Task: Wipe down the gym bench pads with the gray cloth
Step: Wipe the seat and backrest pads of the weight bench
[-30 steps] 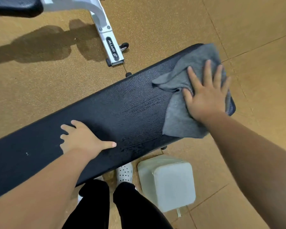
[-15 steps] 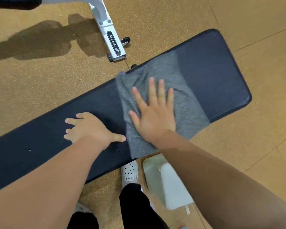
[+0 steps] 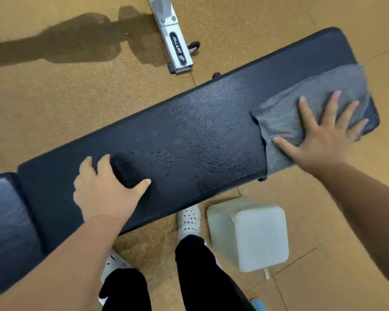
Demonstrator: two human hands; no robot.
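A long black gym bench pad (image 3: 200, 135) runs from lower left to upper right. A gray cloth (image 3: 301, 104) lies spread over its right end. My right hand (image 3: 319, 140) presses flat on the cloth with its fingers spread. My left hand (image 3: 103, 187) rests on the pad near the left, fingers bent a little and thumb out, holding nothing. Small water droplets show on the pad between my hands. A second black pad (image 3: 7, 225) adjoins at the far left.
A pale plastic jug (image 3: 252, 234) lies on the tan floor beside my white shoe (image 3: 189, 218), just in front of the bench. A silver frame leg with a small wheel (image 3: 175, 41) of another machine stands behind the bench.
My right hand has slid the cloth from the middle of the pad back to its right end. My left hand has stayed on the pad.
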